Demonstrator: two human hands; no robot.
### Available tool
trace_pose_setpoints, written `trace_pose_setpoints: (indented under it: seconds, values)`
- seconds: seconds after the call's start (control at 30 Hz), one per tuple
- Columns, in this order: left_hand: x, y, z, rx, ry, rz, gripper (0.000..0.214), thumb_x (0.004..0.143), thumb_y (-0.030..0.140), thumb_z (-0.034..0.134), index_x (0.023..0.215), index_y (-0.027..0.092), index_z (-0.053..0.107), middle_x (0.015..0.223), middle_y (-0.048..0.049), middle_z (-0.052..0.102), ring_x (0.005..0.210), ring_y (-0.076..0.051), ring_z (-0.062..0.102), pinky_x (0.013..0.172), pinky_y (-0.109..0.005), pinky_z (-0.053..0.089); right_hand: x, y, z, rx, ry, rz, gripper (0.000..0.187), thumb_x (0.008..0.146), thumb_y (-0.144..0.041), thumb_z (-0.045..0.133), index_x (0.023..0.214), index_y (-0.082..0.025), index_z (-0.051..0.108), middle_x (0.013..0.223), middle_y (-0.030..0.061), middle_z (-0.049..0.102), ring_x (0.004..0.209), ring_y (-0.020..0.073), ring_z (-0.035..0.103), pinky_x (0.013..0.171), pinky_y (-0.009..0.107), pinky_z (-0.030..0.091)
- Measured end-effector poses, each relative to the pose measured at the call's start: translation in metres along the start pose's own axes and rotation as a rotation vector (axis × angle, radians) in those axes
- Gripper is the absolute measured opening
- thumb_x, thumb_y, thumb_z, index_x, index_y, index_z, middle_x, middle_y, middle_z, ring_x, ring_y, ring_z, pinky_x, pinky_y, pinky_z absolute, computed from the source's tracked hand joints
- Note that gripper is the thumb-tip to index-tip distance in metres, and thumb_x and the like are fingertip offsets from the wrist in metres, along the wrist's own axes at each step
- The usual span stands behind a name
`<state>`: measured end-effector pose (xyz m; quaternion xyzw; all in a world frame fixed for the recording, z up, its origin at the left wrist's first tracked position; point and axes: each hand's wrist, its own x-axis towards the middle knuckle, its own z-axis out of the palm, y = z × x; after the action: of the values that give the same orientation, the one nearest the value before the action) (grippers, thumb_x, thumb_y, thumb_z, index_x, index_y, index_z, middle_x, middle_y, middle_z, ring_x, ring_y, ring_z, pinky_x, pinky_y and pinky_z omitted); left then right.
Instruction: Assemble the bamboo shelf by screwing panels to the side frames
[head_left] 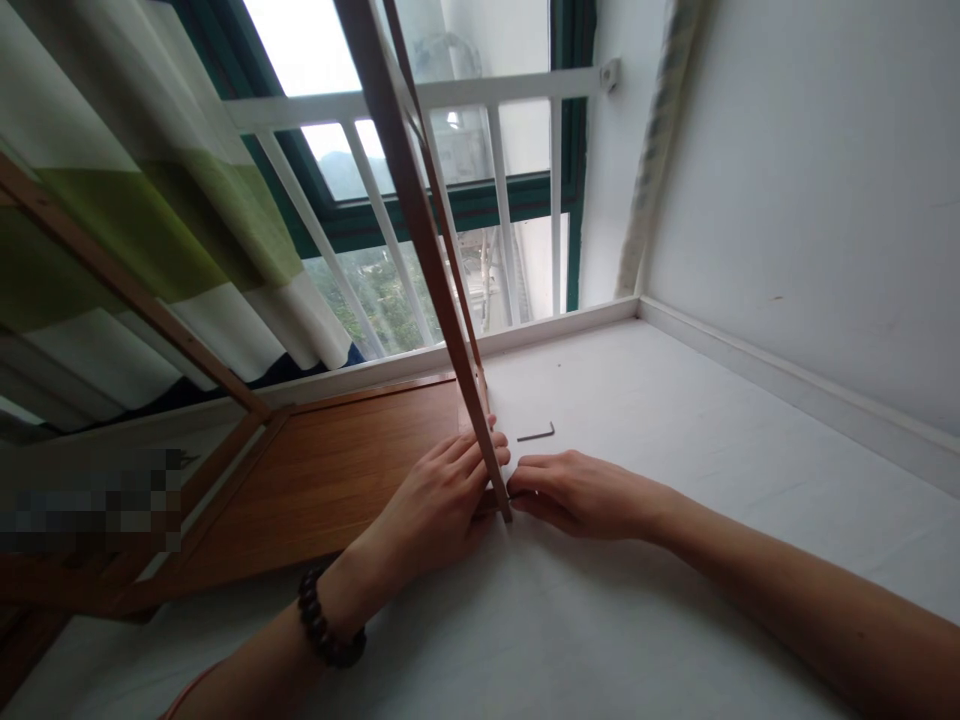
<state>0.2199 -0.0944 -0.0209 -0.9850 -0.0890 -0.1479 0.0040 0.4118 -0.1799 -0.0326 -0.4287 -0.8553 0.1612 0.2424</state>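
Observation:
A brown wooden frame with a flat panel [337, 460] lies on the pale floor, and a slim wooden post [442, 270] rises from its near right end. My left hand [450, 480] is wrapped round the foot of the post and the end of the panel, with a dark bead bracelet on that wrist. On the post's right side, my right hand [559, 490] has its fingers pinched together against the foot of the post. Whatever small piece sits in that pinch is hidden. Just beyond my right hand, an L-shaped hex key [536, 433] lies on the floor.
Behind the frame stand a white railing [495, 95] and a window. A green and white curtain [172, 200] hangs at the left. To the right is a white wall [810, 200] with a baseboard. Another wooden bar [135, 290] slants up at the left.

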Motion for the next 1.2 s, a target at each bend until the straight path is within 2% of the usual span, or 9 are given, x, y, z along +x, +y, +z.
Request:
trace_pose_setpoints:
  seconds: [0.13, 0.4, 0.57, 0.73, 0.83, 1.0, 1.1, 1.2]
  values:
    - [0.001, 0.001, 0.000, 0.006, 0.001, 0.014, 0.037, 0.076, 0.015, 0.053, 0.113, 0.019, 0.050, 0.126, -0.0077, 0.053, 0.133, -0.024, 0.034, 0.113, -0.044, 0.029, 0.000, -0.001, 0.000, -0.014, -0.009, 0.010, 0.017, 0.091, -0.020, 0.040, 0.093, -0.017, 0.056, 0.095, 0.0057, 0.061, 0.080, 0.0141, 0.057, 0.070, 0.024, 0.043]
    - [0.001, -0.001, 0.000, -0.005, 0.008, 0.015, 0.025, 0.078, 0.016, 0.051, 0.103, 0.020, 0.054, 0.124, -0.0072, 0.054, 0.130, -0.024, 0.038, 0.112, -0.045, 0.030, 0.002, 0.003, 0.010, -0.068, -0.008, 0.108, 0.024, 0.092, -0.024, 0.036, 0.081, -0.017, 0.056, 0.078, 0.0029, 0.062, 0.068, 0.0135, 0.055, 0.064, 0.024, 0.038]
    - [0.000, -0.001, 0.000, 0.007, -0.020, -0.002, 0.025, 0.078, 0.016, 0.051, 0.103, 0.019, 0.054, 0.127, -0.0080, 0.051, 0.133, -0.025, 0.033, 0.112, -0.044, 0.029, 0.000, 0.007, 0.005, -0.006, -0.004, 0.101, 0.020, 0.090, -0.033, 0.046, 0.090, -0.017, 0.058, 0.083, 0.0037, 0.065, 0.072, 0.0142, 0.056, 0.065, 0.024, 0.040]
    - [0.000, 0.000, 0.000, -0.004, 0.007, -0.007, 0.031, 0.077, 0.016, 0.052, 0.109, 0.019, 0.052, 0.125, -0.0083, 0.053, 0.130, -0.025, 0.037, 0.111, -0.044, 0.032, 0.000, 0.008, 0.006, 0.004, 0.025, 0.026, 0.018, 0.091, -0.022, 0.041, 0.088, -0.017, 0.059, 0.089, 0.0046, 0.065, 0.076, 0.0137, 0.057, 0.069, 0.023, 0.041]
    - [0.001, 0.000, 0.001, 0.000, 0.009, -0.003, 0.029, 0.078, 0.017, 0.052, 0.107, 0.019, 0.053, 0.124, -0.0085, 0.053, 0.129, -0.025, 0.039, 0.110, -0.045, 0.033, 0.001, 0.005, 0.008, -0.039, -0.004, 0.046, 0.022, 0.091, -0.023, 0.039, 0.083, -0.017, 0.058, 0.084, 0.0045, 0.064, 0.073, 0.0144, 0.057, 0.068, 0.024, 0.041]
    - [0.001, -0.001, 0.001, -0.004, 0.005, 0.001, 0.024, 0.078, 0.016, 0.053, 0.101, 0.020, 0.055, 0.123, -0.0064, 0.054, 0.129, -0.024, 0.038, 0.111, -0.044, 0.032, 0.000, 0.002, 0.006, -0.027, 0.033, 0.060, 0.015, 0.090, -0.024, 0.044, 0.095, -0.018, 0.056, 0.094, 0.0045, 0.064, 0.077, 0.0139, 0.058, 0.067, 0.023, 0.041]
    - [0.001, -0.001, 0.001, 0.000, -0.008, -0.005, 0.024, 0.079, 0.017, 0.051, 0.102, 0.020, 0.054, 0.124, -0.0072, 0.053, 0.129, -0.024, 0.039, 0.111, -0.044, 0.031, -0.001, 0.001, 0.005, -0.059, 0.017, 0.064, 0.021, 0.092, -0.023, 0.038, 0.087, -0.017, 0.057, 0.087, 0.0042, 0.065, 0.074, 0.0140, 0.058, 0.066, 0.024, 0.040]
    - [0.000, -0.001, 0.001, 0.000, -0.009, -0.005, 0.022, 0.078, 0.017, 0.051, 0.100, 0.020, 0.055, 0.125, -0.0071, 0.052, 0.130, -0.024, 0.037, 0.111, -0.045, 0.031, -0.001, 0.001, 0.004, -0.084, 0.007, 0.105, 0.019, 0.091, -0.030, 0.042, 0.089, -0.017, 0.056, 0.085, 0.0042, 0.065, 0.073, 0.0150, 0.058, 0.065, 0.025, 0.040]
